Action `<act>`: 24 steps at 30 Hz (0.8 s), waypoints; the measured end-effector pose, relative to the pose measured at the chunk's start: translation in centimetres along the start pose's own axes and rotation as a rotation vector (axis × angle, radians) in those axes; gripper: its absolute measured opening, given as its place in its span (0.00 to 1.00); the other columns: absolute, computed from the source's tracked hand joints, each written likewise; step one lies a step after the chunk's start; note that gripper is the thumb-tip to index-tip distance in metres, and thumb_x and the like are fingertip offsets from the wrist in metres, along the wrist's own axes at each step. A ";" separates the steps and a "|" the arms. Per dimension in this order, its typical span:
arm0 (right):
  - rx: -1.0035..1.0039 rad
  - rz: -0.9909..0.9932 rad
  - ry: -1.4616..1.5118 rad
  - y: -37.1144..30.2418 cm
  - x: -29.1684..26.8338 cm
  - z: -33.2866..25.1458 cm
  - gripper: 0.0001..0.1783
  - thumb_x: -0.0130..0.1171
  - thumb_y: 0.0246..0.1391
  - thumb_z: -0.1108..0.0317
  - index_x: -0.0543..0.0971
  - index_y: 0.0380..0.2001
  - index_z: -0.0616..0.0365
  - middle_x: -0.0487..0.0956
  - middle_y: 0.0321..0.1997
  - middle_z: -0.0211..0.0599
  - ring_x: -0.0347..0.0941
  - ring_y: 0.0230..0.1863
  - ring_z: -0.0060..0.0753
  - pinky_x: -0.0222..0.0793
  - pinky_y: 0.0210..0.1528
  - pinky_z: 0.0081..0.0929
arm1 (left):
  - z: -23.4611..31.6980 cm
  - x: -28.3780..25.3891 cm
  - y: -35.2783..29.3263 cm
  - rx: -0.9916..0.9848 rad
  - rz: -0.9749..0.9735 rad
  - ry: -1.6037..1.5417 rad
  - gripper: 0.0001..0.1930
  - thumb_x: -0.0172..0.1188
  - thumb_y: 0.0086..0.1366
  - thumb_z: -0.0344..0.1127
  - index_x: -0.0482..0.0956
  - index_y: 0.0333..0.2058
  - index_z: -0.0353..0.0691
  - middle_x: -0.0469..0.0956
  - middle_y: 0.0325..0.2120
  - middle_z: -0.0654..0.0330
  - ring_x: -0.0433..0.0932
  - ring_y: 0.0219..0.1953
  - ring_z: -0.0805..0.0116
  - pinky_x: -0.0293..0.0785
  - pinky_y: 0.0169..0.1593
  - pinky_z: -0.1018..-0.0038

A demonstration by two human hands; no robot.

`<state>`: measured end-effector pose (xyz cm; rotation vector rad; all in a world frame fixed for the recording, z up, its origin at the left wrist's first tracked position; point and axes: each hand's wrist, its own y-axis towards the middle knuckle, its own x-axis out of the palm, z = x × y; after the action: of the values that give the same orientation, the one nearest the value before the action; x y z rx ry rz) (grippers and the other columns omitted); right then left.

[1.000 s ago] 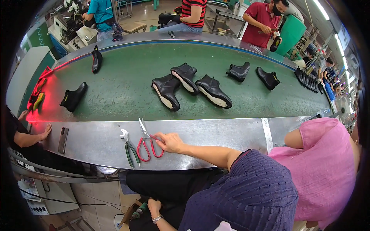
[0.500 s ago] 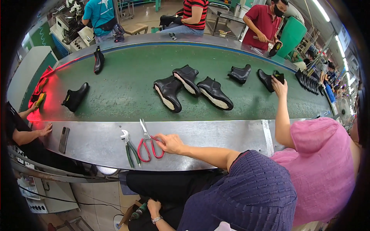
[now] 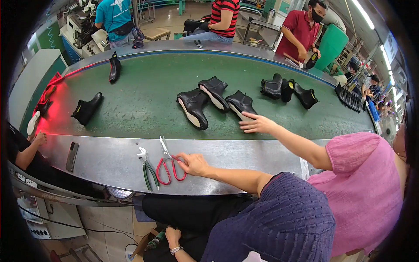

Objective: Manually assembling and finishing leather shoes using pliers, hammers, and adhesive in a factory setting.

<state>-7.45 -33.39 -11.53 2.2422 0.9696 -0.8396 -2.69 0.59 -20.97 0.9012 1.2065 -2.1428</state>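
Note:
My right hand [image 3: 195, 164] rests on the metal table edge [image 3: 218, 185], its fingers curled at a red handle loop of a pair of scissors [image 3: 165, 150]. Beside them lie pliers [image 3: 149, 168] with green handles and a pale metal head. Low in the picture, my left hand [image 3: 173, 237], with a watch at the wrist, lies on my lap; its fingers are mostly hidden. A green tool [image 3: 156, 239] is close by it. A co-worker's hand [image 3: 257, 123] in front of a pink blouse reaches to a black boot [image 3: 239, 104] with a pale sole.
Two more pale-soled boots [image 3: 193, 107] lie mid-belt on the green surface [image 3: 144, 100]. Other black boots [image 3: 305, 96] are at the right and left. A phone [image 3: 72, 156] lies on the metal edge. Co-workers sit or stand around; red light falls at the far left.
The pink-bloused co-worker has set down the boot at the right and moved the hand left to the middle boots. At the far left, a person's hands have shifted. My hands have stayed put.

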 end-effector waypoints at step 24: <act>0.023 -0.024 0.017 0.3 0.0 0.1 0.16 0.54 0.56 0.56 0.73 0.46 0.46 0.79 0.23 0.42 0.77 0.29 0.52 0.71 0.32 0.47 | -1.0 0.7 1.2 -0.016 -0.003 0.027 0.14 0.56 0.51 0.28 0.77 0.35 0.24 0.77 0.36 0.34 0.77 0.41 0.38 0.73 0.47 0.55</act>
<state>-7.20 -33.61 -11.53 2.2650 1.0013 -0.8479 -2.01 0.81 -22.46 0.9244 1.2369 -2.1270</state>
